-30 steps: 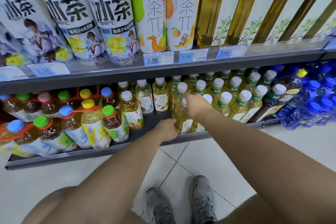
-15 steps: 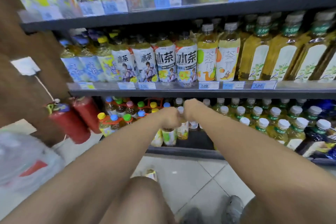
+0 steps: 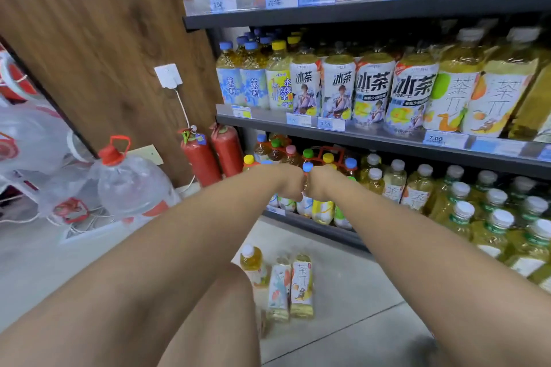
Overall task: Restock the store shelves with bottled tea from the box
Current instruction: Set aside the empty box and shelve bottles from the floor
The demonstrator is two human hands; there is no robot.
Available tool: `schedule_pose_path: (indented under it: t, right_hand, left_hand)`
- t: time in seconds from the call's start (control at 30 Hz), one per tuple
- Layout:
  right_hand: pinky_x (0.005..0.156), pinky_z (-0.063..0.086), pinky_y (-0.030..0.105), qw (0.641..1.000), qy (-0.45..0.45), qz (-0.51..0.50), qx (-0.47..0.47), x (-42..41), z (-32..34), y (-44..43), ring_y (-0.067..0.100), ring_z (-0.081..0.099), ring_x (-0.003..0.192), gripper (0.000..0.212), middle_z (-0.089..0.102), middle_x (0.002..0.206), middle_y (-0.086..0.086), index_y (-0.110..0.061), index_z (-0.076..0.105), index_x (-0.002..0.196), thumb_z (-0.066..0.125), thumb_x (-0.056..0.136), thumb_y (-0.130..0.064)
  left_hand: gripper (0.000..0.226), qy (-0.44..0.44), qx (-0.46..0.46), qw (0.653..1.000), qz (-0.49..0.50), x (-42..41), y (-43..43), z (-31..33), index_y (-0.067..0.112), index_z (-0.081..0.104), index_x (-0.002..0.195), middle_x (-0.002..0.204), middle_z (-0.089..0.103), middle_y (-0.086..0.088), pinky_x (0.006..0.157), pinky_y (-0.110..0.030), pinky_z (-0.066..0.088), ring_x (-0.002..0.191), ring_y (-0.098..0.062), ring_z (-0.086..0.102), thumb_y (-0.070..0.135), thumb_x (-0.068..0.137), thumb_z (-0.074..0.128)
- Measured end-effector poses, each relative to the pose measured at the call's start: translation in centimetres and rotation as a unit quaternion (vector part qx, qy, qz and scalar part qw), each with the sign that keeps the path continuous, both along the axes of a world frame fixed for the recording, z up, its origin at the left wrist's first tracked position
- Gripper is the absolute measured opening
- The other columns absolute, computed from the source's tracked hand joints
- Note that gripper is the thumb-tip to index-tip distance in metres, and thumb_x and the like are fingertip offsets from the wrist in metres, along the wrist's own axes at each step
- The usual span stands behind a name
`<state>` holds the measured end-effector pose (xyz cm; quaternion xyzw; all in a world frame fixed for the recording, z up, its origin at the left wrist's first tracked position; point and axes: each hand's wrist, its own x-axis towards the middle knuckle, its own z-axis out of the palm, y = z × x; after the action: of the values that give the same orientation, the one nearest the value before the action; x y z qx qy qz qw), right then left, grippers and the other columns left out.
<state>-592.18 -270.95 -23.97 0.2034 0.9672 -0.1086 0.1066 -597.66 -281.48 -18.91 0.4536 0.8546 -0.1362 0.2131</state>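
Reaching side by side to the bottom shelf (image 3: pixel 316 226), the left hand (image 3: pixel 287 185) and right hand (image 3: pixel 320 183) are curled with knuckles almost touching around a blue-capped bottle (image 3: pixel 307 167) in the front row; whether either hand truly grips it cannot be told, since the fingers are hidden. White-capped tea bottles (image 3: pixel 417 188) fill the same shelf to the right. Three more tea bottles (image 3: pixel 290 286) stand close together on the tiled floor (image 3: pixel 357 292) just in front of the shelf, beside the person's knee. Two red fire extinguishers (image 3: pixel 214 155) stand against the wooden wall (image 3: pixel 104 39) left of the shelving, near large water jugs (image 3: pixel 131 185).
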Motion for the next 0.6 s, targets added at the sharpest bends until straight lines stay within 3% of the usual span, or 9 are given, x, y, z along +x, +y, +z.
schedule_pose_path:
  t: [0.1,0.23,0.43,0.5,0.6]
  right_hand:
    - [0.052,0.035,0.027,1.0,-0.007,0.008,-0.01,-0.9,-1.1,-1.3,0.027,0.053,0.078,0.03,0.05,0.073,0.003,-0.013,0.045,0.068,0.057,0.091,-0.03]
    - [0.06,0.039,0.028,0.999,-0.01,0.018,-0.031,-2.1,-4.3,-3.3,0.028,0.051,0.073,0.036,0.051,0.07,0.007,-0.012,0.049,0.064,0.058,0.09,-0.035]
    - [0.076,0.05,0.033,0.991,-0.082,0.093,-0.052,-4.4,-11.1,-8.2,0.031,0.061,0.094,0.037,0.066,0.098,0.01,-0.006,0.068,0.103,0.057,0.093,-0.04]
    - [0.08,0.051,0.033,0.985,-0.103,0.124,-0.059,-4.8,-13.3,-10.6,0.03,0.064,0.098,0.038,0.069,0.106,0.01,-0.007,0.071,0.105,0.058,0.092,-0.04]
    - [0.088,0.049,0.031,0.969,-0.121,0.143,-0.163,-4.2,-17.5,-14.1,0.027,0.06,0.108,0.042,0.064,0.12,0.007,-0.015,0.066,0.119,0.067,0.087,-0.042]
  left_hand:
    - [0.034,0.005,0.0,1.0,0.018,-1.2,-1.9,-2.7,0.016,0.069,0.12,0.118,0.069,-0.006,0.09,-0.039,0.055,0.105,-0.029,0.064,0.028,0.089,0.06]
    - [0.027,-0.012,-0.006,1.0,0.023,-2.4,-4.1,-7.2,0.008,0.068,0.114,0.119,0.067,-0.013,0.08,-0.034,0.051,0.104,-0.031,0.061,0.022,0.092,0.058]
    - [0.035,-0.08,-0.011,0.995,0.061,-4.7,-9.6,-15.6,0.008,0.066,0.125,0.126,0.064,-0.011,0.097,-0.039,0.05,0.116,-0.03,0.06,0.026,0.095,0.06]
    - [0.029,-0.093,-0.02,0.993,0.071,-5.2,-12.2,-18.7,0.007,0.068,0.114,0.12,0.066,-0.012,0.093,-0.038,0.051,0.112,-0.032,0.062,0.025,0.094,0.058]
    - [0.027,-0.114,-0.023,0.987,0.108,-5.8,-16.3,-22.7,-0.001,0.067,0.109,0.118,0.067,-0.018,0.085,-0.035,0.046,0.109,-0.036,0.062,0.015,0.097,0.048]
